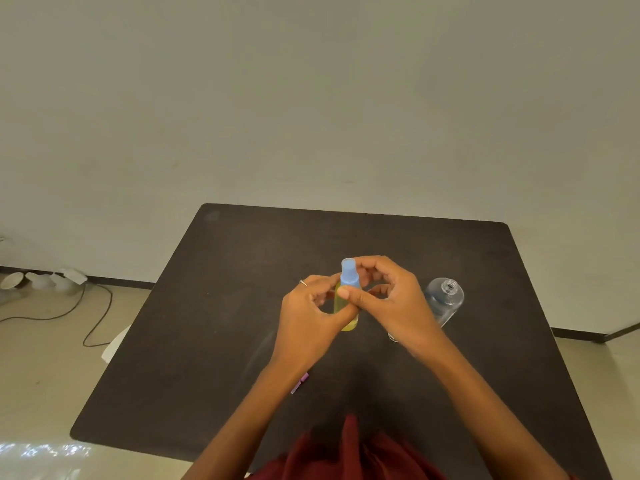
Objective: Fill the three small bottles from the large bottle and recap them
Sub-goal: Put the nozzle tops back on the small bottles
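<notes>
A small yellow bottle (346, 313) with a blue spray cap (349, 275) stands upright over the middle of the dark table (214, 323). My left hand (308, 320) grips the bottle's body. My right hand (388, 296) pinches the blue cap between thumb and fingers. The large clear bottle (445, 299) stands uncapped just right of my right hand, its mouth open. A small purple piece (300, 382) lies on the table under my left wrist. Other small bottles are hidden or out of view.
A bit of clear plastic (393, 337) peeks out below my right hand. White bowls (20, 280) and a cable (93, 317) lie on the floor at left. A red cloth (346, 455) covers my lap at the near table edge.
</notes>
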`<state>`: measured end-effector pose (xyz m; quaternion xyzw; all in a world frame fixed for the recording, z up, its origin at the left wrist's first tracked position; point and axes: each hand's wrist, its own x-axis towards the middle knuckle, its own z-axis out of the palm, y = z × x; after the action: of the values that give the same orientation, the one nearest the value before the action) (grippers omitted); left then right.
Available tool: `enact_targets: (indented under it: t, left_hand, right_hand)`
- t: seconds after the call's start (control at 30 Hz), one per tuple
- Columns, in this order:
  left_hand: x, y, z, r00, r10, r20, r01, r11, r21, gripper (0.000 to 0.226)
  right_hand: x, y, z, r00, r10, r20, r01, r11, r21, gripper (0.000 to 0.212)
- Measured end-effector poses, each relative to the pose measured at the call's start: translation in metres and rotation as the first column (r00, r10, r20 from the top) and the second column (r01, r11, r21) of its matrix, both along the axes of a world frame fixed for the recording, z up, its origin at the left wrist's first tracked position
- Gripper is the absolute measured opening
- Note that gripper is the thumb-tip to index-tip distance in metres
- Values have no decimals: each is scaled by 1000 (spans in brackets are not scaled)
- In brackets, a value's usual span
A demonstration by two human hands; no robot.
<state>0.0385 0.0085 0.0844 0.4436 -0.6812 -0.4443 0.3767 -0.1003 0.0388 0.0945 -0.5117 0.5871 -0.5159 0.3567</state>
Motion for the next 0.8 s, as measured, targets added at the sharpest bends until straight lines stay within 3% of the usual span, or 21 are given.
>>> enact_targets:
  t: [0.17,0.4,0.63,0.8]
  left_hand:
    - [0,-1,0,1000,1,3,-1,1000,12,25]
    - [0,1,0,1000,-15,7,15,1000,-15,29]
    - [2,-2,4,1000,-26,-10,26,1000,17,21]
    - [2,-2,6,999,-46,-25,46,999,20,25]
  right_hand:
    - [-6,1,3,990,140,-8,-139,989,58,32]
    - [-1,-2,0,999,-14,38,11,997,73,25]
    - [-9,0,5,983,147,105,-158,983,99,28]
    - [-8,-2,4,991,50,124,-61,994,89,22]
